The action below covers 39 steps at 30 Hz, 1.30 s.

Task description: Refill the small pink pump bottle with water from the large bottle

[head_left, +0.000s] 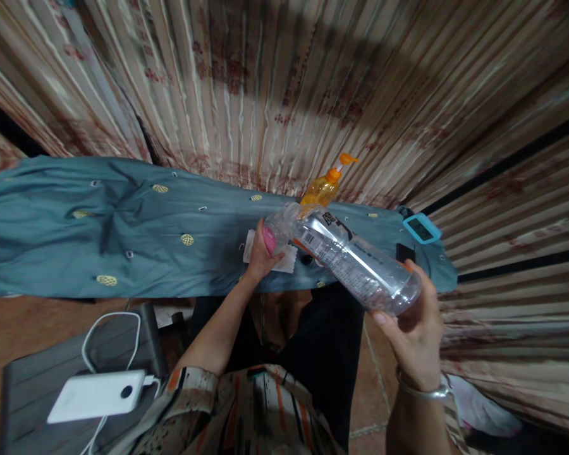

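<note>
The right hand (pixel 415 328) is gripping the base of the clear bottle (pixel 355 262), tilted above the counter (pixel 123 227); the left hand (pixel 260 253) is pinching its pink cap (pixel 269 240). Holding the bottle steady should help the cap turn.

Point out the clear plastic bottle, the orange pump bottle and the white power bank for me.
clear plastic bottle (pixel 355 262), head view, on its labelled middle.
orange pump bottle (pixel 318 189), head view, on its body below the pump.
white power bank (pixel 97 395), head view, on its flat top face.

A home room, judging by the patterned curtains (pixel 275 82), cloth-covered table (pixel 99 227) and charging power bank (pixel 97 395).
</note>
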{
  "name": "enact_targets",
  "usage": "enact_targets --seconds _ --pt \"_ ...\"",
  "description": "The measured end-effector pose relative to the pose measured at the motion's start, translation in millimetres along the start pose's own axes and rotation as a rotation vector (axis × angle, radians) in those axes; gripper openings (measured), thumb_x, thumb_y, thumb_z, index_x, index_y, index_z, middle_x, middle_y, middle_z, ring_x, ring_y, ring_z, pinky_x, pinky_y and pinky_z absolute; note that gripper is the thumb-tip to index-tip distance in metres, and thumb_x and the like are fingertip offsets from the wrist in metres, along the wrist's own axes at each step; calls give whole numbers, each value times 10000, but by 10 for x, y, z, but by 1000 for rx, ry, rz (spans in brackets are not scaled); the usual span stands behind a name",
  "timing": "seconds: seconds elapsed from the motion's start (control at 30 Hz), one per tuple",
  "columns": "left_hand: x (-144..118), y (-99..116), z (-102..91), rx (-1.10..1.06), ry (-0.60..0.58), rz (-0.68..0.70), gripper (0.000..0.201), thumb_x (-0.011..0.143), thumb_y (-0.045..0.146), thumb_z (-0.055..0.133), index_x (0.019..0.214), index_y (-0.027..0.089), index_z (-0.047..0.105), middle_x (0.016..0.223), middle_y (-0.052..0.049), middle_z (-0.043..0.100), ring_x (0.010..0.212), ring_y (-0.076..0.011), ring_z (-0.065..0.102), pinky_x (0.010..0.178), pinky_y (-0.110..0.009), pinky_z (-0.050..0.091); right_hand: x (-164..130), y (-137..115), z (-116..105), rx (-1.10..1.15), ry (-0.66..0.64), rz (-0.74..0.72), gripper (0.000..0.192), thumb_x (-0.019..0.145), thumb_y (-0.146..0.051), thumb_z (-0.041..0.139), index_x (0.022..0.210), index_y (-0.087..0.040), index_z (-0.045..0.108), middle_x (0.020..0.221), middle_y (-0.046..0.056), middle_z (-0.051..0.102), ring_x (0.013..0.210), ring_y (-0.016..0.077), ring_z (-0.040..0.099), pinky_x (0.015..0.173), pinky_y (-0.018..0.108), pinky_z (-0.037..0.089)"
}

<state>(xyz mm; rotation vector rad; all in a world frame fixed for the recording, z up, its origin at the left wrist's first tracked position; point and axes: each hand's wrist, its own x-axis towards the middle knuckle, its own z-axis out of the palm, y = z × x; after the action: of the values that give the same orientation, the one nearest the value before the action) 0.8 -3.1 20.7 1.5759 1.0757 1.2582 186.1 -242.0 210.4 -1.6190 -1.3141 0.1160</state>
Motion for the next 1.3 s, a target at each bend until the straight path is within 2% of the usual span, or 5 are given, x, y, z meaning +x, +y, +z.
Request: enact_targets --seconds 0.17,0.3,0.73,0.97,1.3 --pt "2 -50 6 -15 -2 23 1295 566 163 937 1628 276 205 1682 -168 382 1589 -375 381 1354 -570 266 -11 20 -10 -2 -6 22 949 764 -495 872 1579 -233 465 1544 171 553 1334 368 616 1126 558 496" --pt "7 -57 9 7 -2 24 1311 556 156 940 1628 248 191 1689 -190 370 1587 -380 385 1353 -573 263 -23 32 -12 3 -13 23 946 773 -493 867 1587 -239 456 1554 165 548 1331 360 618 1131 546 491" --pt "2 -58 -7 3 -12 41 1278 584 167 929 1627 265 197 1702 -168 365 1598 -359 373 1357 -548 280 -3 15 -11 20 1 -11 902 775 -452 872 1572 -258 496 1503 144 589 1268 329 645 1097 520 510" --pt "0 -19 -4 26 -12 13 1286 581 160 922 1628 253 180 1689 -183 374 1593 -358 388 1357 -543 284 -15 35 -11 12 -3 5 930 770 -470 873 1581 -248 476 1526 158 568 1317 356 618 1130 557 481" --pt "0 -74 -7 21 -6 57 1260 584 186 928 1613 262 206 1702 -172 359 1594 -361 385 1351 -549 291 -3 7 -5 24 -9 2 913 782 -478 868 1577 -254 480 1502 146 581 1323 348 617 1157 564 461"
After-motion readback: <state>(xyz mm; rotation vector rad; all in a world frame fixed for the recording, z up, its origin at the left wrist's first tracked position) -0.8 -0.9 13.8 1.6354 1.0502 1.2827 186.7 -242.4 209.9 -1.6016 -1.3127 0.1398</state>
